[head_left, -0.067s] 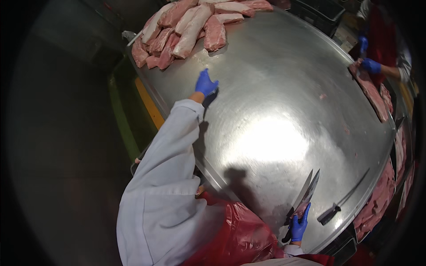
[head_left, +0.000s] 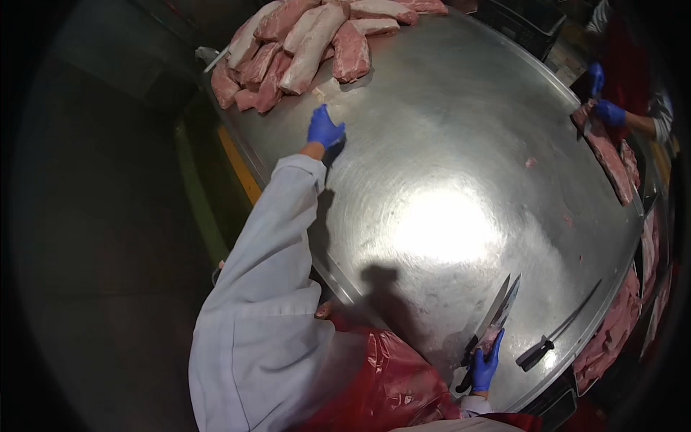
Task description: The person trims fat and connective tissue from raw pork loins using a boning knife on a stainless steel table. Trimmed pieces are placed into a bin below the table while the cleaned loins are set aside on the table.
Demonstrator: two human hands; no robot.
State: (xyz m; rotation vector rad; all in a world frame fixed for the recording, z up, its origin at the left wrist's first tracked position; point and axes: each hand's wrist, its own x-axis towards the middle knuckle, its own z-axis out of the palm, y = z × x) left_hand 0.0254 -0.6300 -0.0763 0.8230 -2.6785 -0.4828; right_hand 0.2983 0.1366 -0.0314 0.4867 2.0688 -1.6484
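My left hand (head_left: pixel 326 129), in a blue glove, reaches out over the steel table with the thumb apart from the fingers and nothing visible in it. Just beyond its fingertips lies a small pale scrap (head_left: pixel 319 92), and past that rises a pile of long pink meat slabs (head_left: pixel 313 50) with white fat. Low on the right side, my right hand (head_left: pixel 484 367), also gloved in blue, is closed around a knife (head_left: pixel 506 306) whose blade points away from me. A pinkish patch, perhaps a bit of meat, shows at these fingers. The knife's dark handle end sticks out beside the palm.
A sharpening steel (head_left: pixel 536 354) with a black handle lies right of my right hand. Beyond the steel table's (head_left: pixel 446 129) right edge are containers of meat (head_left: pixel 612 335). Across the far right, a co-worker's blue-gloved hand (head_left: pixel 610 113) touches a meat slab (head_left: pixel 612 165).
My left hand has shifted slightly left and farther out, toward the scrap by the pile. The right hand and knife stay nearly in place.
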